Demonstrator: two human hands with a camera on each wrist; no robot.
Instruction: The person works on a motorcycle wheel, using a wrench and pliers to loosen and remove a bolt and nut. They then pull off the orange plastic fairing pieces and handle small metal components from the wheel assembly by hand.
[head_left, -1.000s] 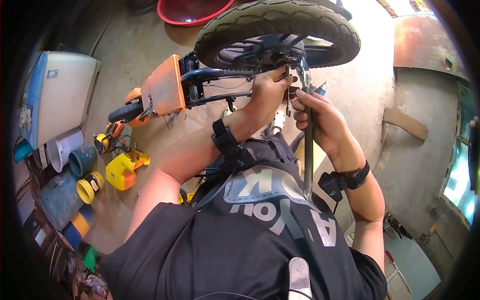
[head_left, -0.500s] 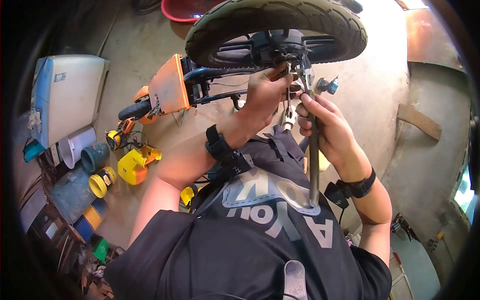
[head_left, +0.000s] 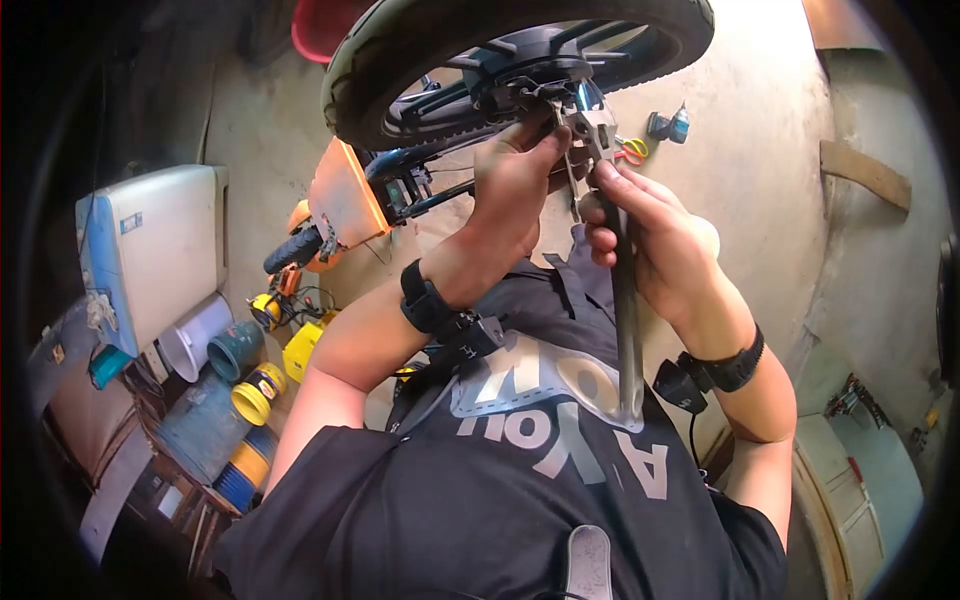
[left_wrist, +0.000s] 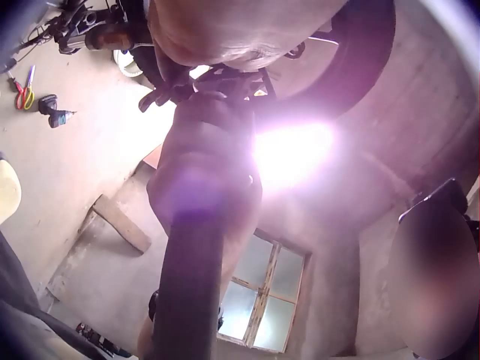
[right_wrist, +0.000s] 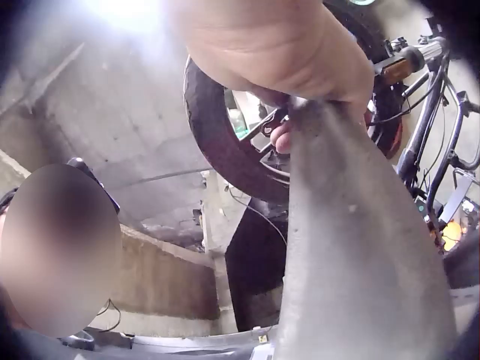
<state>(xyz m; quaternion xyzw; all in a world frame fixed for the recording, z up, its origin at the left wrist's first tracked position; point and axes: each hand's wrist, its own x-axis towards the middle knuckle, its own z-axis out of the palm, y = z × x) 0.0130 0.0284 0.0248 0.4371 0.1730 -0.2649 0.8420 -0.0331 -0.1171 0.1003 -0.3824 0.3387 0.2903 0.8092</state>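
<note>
Left hand: While its thumb and forefinger close together beside the wheel hub [head_left: 540, 72], the left hand [head_left: 505, 190] pinches a thin metal strip [head_left: 575, 190]; how the other fingertips lie is hidden.
Right hand: The right hand [head_left: 660, 225] grips the long bar [head_left: 627, 340] near its upper end, fingers curled round it, thumb pressed along the side towards the top.
Long bar: It runs from the right fingers down over the dark shirt [head_left: 480, 510]; whether its lower end touches the cloth, I cannot tell.
Metal head: The silvery metal head [head_left: 598, 130] sits just past the right thumb, close beside the left fingertips.
Tyre: The treaded tyre [head_left: 350, 80] arches beyond both hands' fingers, with the hub nearest the left ones.
Feel: The bar looks stiff and fairly heavy, likely smooth enough to slip in a greasy palm; the strip seems light, rigid and easily dropped. Neither looks fragile.
Hold: Near the head, the bar should be easy to guide; lower down, it should give more leverage but less fine control. The strip suits a flat pinch between thumb and forefinger.
Scissors: The red-and-yellow scissors [head_left: 632, 150] lie beyond the right thumb, with the dark-and-teal power tool [head_left: 672, 124] beside them, untouched by any finger.
</note>
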